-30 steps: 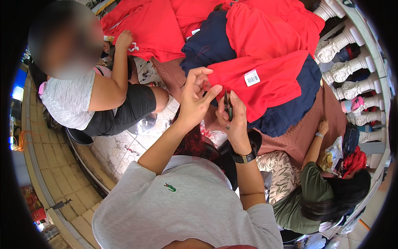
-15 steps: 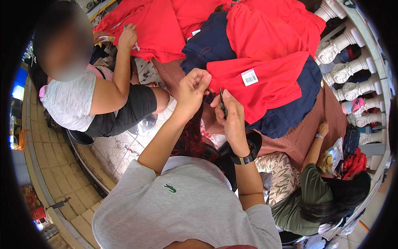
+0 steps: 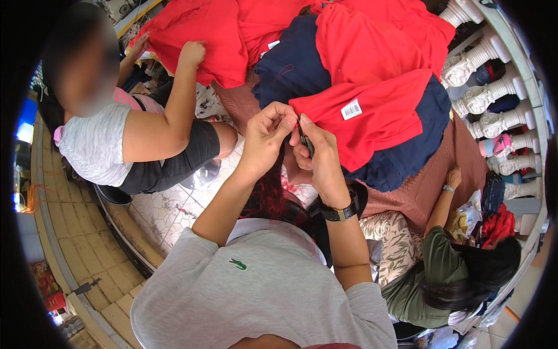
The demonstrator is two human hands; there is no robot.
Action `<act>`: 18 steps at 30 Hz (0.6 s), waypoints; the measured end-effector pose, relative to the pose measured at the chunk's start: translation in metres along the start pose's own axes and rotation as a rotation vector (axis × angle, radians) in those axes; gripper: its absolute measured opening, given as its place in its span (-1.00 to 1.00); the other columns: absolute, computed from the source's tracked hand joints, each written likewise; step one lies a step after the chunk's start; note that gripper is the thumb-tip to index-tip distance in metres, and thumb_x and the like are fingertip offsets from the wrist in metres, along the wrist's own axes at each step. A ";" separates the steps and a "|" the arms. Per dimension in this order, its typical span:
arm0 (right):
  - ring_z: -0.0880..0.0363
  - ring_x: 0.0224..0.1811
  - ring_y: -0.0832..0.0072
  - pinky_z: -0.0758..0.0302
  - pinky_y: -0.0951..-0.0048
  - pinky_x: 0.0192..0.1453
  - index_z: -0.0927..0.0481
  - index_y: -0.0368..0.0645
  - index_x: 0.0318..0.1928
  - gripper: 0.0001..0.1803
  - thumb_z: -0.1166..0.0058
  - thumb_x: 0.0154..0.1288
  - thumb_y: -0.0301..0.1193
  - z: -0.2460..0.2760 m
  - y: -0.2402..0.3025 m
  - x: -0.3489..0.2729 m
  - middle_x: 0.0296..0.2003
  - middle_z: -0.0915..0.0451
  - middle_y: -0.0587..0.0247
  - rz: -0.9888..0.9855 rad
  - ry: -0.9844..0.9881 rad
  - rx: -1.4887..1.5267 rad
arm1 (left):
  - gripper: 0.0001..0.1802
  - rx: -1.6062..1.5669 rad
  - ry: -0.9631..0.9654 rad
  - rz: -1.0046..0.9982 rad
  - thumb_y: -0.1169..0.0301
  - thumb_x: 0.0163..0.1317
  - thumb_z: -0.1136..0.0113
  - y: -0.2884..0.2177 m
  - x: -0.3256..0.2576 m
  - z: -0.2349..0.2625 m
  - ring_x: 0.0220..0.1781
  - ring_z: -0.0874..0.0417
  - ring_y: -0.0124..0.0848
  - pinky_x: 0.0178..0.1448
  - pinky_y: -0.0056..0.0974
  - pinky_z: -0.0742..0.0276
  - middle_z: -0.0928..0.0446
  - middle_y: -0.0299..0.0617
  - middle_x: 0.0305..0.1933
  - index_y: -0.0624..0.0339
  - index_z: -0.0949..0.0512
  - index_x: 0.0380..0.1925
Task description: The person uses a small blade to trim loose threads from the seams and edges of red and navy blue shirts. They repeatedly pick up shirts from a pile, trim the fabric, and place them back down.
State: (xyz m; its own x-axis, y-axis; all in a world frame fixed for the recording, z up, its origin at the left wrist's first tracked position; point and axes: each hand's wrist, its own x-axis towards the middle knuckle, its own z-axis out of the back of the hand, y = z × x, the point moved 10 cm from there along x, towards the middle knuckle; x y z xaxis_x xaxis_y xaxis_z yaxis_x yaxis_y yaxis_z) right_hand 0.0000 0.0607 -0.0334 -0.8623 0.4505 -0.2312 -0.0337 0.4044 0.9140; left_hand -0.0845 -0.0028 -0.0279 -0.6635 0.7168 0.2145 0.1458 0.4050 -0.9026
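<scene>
My left hand [image 3: 266,132] is closed in a pinch on the near left corner of a red garment [image 3: 381,119] with a white label [image 3: 351,109] on it. Right beside it, my right hand [image 3: 319,152] is wrapped round small dark thread snips [image 3: 306,143]. The snips' tip is up against the pinched corner, and the fingers partly hide the blades. Under the red garment lies dark navy cloth [image 3: 407,166].
Brown cloth [image 3: 401,200] covers the table. At the left a seated person [image 3: 152,139] handles another red garment [image 3: 203,35]; a second person [image 3: 444,279] sits at the lower right near plastic bags [image 3: 465,224]. A white baluster railing [image 3: 488,98] runs along the right.
My right hand has come closer to my left, bringing the snips to the pinched corner. The person at the left has shifted both hands along their red cloth.
</scene>
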 end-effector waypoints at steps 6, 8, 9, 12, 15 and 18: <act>0.00 -0.75 0.75 0.11 0.60 -0.65 -0.42 -0.12 -0.48 -0.51 0.15 0.58 -0.08 0.000 -0.006 0.006 -0.69 -0.18 0.54 0.001 0.036 0.119 | -0.87 0.055 0.030 -0.038 0.40 0.51 -0.12 -0.001 -0.002 -0.006 -0.37 -0.52 -0.61 -0.19 -0.46 -0.44 -0.52 -0.34 -0.39 0.23 -0.48 -0.22; 0.00 -0.75 0.75 0.11 0.60 -0.65 -0.39 -0.09 -0.50 -0.50 0.17 0.59 -0.08 -0.001 -0.005 0.006 -0.69 -0.16 0.55 0.032 0.068 0.153 | -0.89 0.018 0.009 -0.083 0.42 0.49 -0.13 0.002 -0.002 -0.001 -0.29 -0.53 -0.59 -0.12 -0.44 -0.46 -0.52 -0.31 -0.31 0.23 -0.45 -0.16; -0.01 -0.74 0.75 0.10 0.60 -0.64 -0.37 -0.08 -0.50 -0.51 0.17 0.59 -0.09 -0.001 -0.003 0.002 -0.69 -0.16 0.55 0.054 0.087 0.183 | -0.89 -0.012 -0.022 -0.121 0.45 0.48 -0.15 0.005 -0.002 0.005 -0.23 -0.53 -0.58 -0.07 -0.42 -0.47 -0.53 -0.29 -0.25 0.22 -0.44 -0.13; -0.04 -0.75 0.74 0.07 0.58 -0.65 -0.35 -0.08 -0.49 -0.48 0.29 0.60 -0.06 0.012 0.003 -0.012 -0.72 -0.14 0.54 0.140 0.060 0.186 | -0.77 -0.102 -0.026 -0.172 0.55 0.39 -0.22 -0.012 -0.008 -0.008 -0.07 -0.51 -0.55 0.07 -0.36 -0.46 -0.49 -0.24 -0.07 0.21 -0.39 -0.04; -0.06 -0.76 0.72 0.02 0.58 -0.67 -0.40 -0.15 -0.46 -0.43 0.32 0.60 -0.01 0.027 0.004 -0.019 -0.72 -0.17 0.51 0.198 -0.007 0.127 | -0.63 -0.020 0.051 -0.195 0.66 0.29 -0.27 -0.014 -0.013 -0.017 0.00 -0.48 -0.55 0.14 -0.33 -0.45 -0.43 -0.23 0.02 0.19 -0.37 0.01; -0.06 -0.76 0.71 0.00 0.59 -0.68 -0.45 -0.21 -0.43 -0.41 0.32 0.60 0.00 0.034 0.004 -0.022 -0.71 -0.19 0.48 0.231 -0.049 0.086 | -0.65 0.150 0.043 -0.250 0.70 0.24 -0.29 -0.010 -0.016 -0.016 -0.07 -0.47 -0.53 0.09 -0.39 -0.41 -0.43 -0.28 -0.07 0.20 -0.44 -0.03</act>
State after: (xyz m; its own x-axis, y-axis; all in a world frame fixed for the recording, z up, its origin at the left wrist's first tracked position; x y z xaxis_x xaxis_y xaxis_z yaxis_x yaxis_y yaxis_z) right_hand 0.0360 0.0793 -0.0362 -0.8169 0.5756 -0.0375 0.2058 0.3516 0.9132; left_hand -0.0635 -0.0086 -0.0164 -0.6333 0.6300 0.4495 -0.1303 0.4857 -0.8643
